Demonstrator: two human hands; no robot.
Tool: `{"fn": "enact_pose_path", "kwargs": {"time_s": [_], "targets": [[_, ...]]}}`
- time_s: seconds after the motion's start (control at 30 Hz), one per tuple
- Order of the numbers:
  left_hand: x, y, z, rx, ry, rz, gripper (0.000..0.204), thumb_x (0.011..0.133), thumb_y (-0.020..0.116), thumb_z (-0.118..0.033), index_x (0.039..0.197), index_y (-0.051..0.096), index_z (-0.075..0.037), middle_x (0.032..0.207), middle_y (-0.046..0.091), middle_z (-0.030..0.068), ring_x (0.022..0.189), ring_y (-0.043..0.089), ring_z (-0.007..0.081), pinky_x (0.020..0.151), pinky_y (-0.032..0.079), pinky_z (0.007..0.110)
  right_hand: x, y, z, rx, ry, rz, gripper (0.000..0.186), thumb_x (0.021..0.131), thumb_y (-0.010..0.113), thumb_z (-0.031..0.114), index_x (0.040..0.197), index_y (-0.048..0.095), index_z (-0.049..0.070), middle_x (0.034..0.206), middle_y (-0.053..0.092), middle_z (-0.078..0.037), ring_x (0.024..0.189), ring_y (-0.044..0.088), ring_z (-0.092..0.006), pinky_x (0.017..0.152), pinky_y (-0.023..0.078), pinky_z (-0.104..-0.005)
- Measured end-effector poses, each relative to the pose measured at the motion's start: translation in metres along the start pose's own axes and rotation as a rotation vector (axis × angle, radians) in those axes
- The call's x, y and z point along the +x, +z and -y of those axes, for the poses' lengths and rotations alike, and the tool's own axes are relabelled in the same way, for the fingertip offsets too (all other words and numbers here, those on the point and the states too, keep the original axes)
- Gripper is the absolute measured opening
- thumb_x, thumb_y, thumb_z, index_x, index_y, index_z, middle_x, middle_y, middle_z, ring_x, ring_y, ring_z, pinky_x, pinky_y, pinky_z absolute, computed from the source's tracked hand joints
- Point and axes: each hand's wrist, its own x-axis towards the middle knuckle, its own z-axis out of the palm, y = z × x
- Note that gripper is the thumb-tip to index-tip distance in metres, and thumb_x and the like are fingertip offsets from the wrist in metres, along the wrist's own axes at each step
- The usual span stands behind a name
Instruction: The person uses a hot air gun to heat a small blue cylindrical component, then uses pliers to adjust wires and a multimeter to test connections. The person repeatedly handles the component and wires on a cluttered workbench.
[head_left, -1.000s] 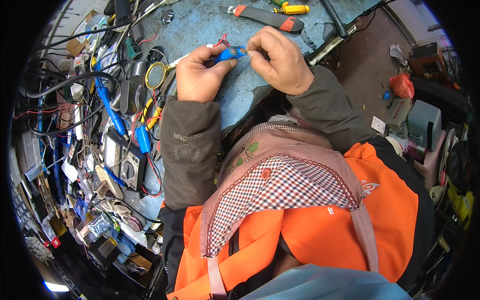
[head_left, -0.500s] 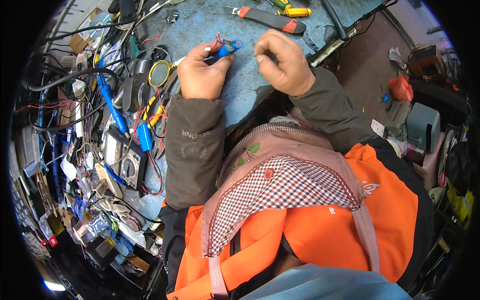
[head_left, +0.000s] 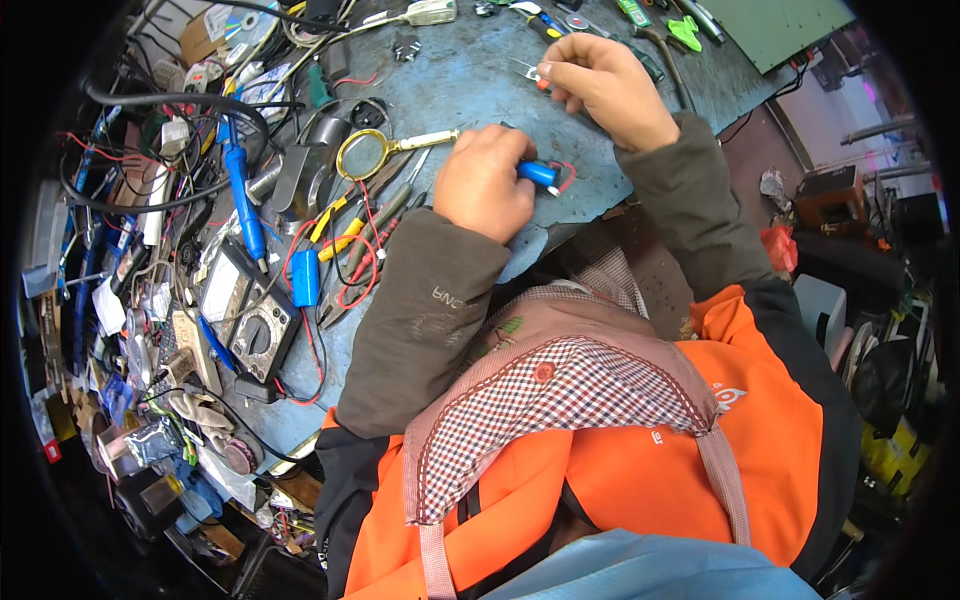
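My left hand (head_left: 487, 185) lies closed over the bench, knuckles up, around a blue battery pack (head_left: 538, 173). One rounded end of the pack sticks out on the right, with a thin red wire and a small white plug beside it; the rest is hidden by my fingers. Further right and farther away, my right hand (head_left: 612, 92) is raised, thumb and fingers pinched on a utility knife (head_left: 543, 84). Its thin tip and red front part show; the handle is mostly covered. Left of my left hand lies a gold-rimmed magnifying glass (head_left: 362, 155).
A multimeter (head_left: 260, 330) with red and black leads lies at left, near yellow-handled pliers (head_left: 342, 238) and a blue soldering iron (head_left: 238, 190). Tangled cables and parts crowd the left side. A green panel (head_left: 770, 30) stands at the far right corner of the blue bench (head_left: 500, 75).
My left hand has turned knuckles up and moved right and nearer with the battery pack. My right hand has moved right and farther away and now holds the knife that lay on the bench.
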Motion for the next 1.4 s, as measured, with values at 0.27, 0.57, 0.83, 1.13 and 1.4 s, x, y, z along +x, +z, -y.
{"fn": "enact_pose_path", "kwargs": {"time_s": [0.27, 0.57, 0.83, 1.13, 1.4], "targets": [[0.004, -0.032, 0.011, -0.13, -0.174, 0.33, 0.053, 0.073, 0.085, -0.005, 0.125, 0.074, -0.001, 0.118, 0.075, 0.0182, 0.112, 0.072, 0.0316, 0.1, 0.056, 0.039, 0.062, 0.033, -0.01, -0.793, -0.068, 0.375, 0.025, 0.093, 0.069, 0.021, 0.096, 0.077, -0.002, 0.077, 0.074, -0.012, 0.073, 0.073, -0.0222, 0.068, 0.057, -0.0404], [0.003, -0.031, 0.027, -0.183, -0.211, 0.347, 0.051, 0.079, 0.085, -0.006, 0.128, 0.073, 0.0, 0.123, 0.074, 0.0186, 0.115, 0.071, 0.0326, 0.102, 0.056, 0.041, 0.07, 0.049, -0.042, -1.063, -0.212, 0.195, 0.024, 0.086, 0.063, 0.015, 0.087, 0.08, -0.002, 0.085, 0.074, -0.029, 0.084, 0.075, -0.0451, 0.08, 0.059, -0.0548], [0.008, -0.029, 0.031, -0.172, -0.154, 0.375, 0.053, 0.083, 0.088, -0.014, 0.131, 0.071, 0.002, 0.121, 0.076, 0.0172, 0.113, 0.072, 0.0274, 0.1, 0.057, 0.039, 0.029, 0.024, -0.043, -0.294, -0.04, 0.07, 0.02, 0.101, 0.065, 0.014, 0.113, 0.074, 0.001, 0.09, 0.073, -0.003, 0.077, 0.066, -0.0114, 0.07, 0.056, -0.0292], [-0.001, -0.025, 0.019, -0.052, -0.024, -0.276, 0.034, 0.086, 0.085, -0.016, 0.117, 0.077, -0.003, 0.101, 0.076, 0.0137, 0.086, 0.074, 0.026, 0.076, 0.06, 0.037, -0.062, 0.001, -0.036, 0.114, 0.002, -0.088, 0.015, 0.103, 0.073, 0.015, 0.109, 0.069, 0.002, 0.091, 0.069, -0.002, 0.074, 0.065, -0.0088, 0.065, 0.052, -0.024], [-0.07, -0.06, -0.051, 0.256, 0.261, -0.582, 0.024, 0.083, 0.084, -0.004, 0.106, 0.076, -0.005, 0.098, 0.074, 0.0128, 0.086, 0.073, 0.0296, 0.075, 0.059, 0.037, -0.102, -0.034, -0.069, 0.178, -0.099, -0.165, 0.026, 0.105, 0.061, -0.001, 0.129, 0.069, -0.002, 0.112, 0.075, -0.009, 0.082, 0.068, -0.0103, 0.07, 0.054, -0.0239]]}}
